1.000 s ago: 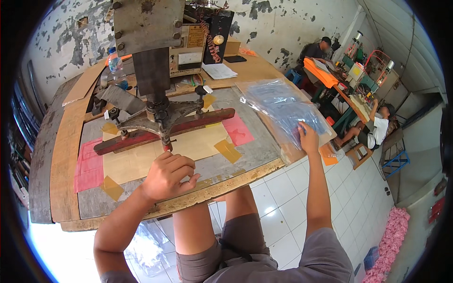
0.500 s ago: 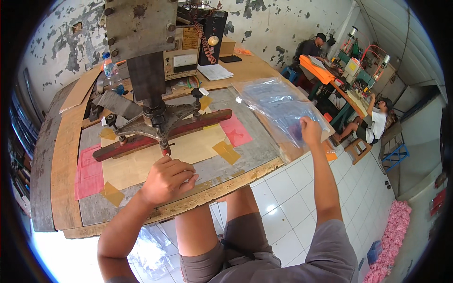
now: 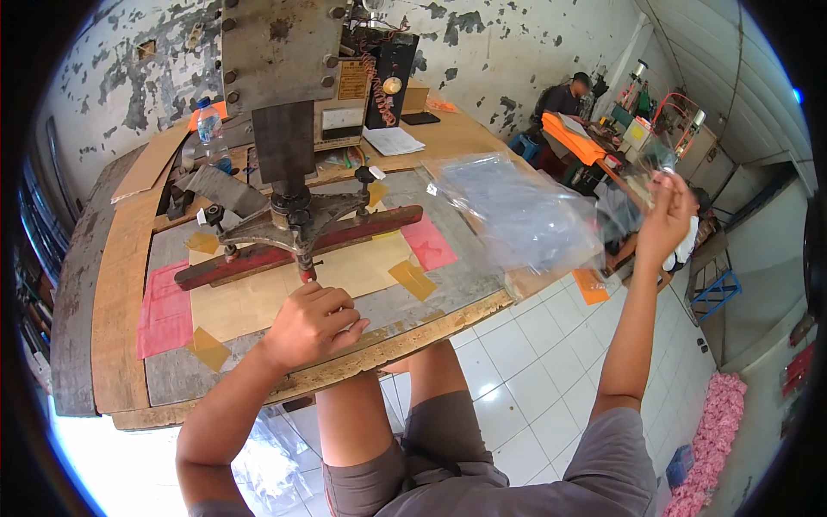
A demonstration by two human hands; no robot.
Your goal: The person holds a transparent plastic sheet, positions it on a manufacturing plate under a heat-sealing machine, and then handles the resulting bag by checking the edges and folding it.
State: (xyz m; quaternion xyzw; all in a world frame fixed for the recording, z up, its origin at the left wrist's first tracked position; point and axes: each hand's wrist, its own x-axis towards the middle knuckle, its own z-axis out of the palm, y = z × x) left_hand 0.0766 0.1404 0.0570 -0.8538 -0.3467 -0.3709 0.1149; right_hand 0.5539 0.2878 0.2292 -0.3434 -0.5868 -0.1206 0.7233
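My right hand (image 3: 668,220) is raised at the right, its fingers pinching the edge of a clear plastic sheet (image 3: 622,211). The sheet stretches left toward a pile of clear plastic sheets (image 3: 517,207) on the table's right side. My left hand (image 3: 315,326) is curled at the table's front edge, just below the red-tipped foot of a press (image 3: 297,211). What those fingers hold, if anything, is hidden. The press's long red bar (image 3: 345,239) lies across a tan sheet (image 3: 250,302) with pink pieces at both ends.
A water bottle (image 3: 209,125) and a metal block (image 3: 226,191) stand at the back left. Papers (image 3: 394,140) lie behind the press. Two people sit at another workbench with orange material (image 3: 573,138) on the right. Pink material (image 3: 711,439) is heaped on the tiled floor.
My right hand has risen up and to the right, drawing a clear plastic sheet off the pile. My left hand stays nearly in place. The view has shifted slightly.
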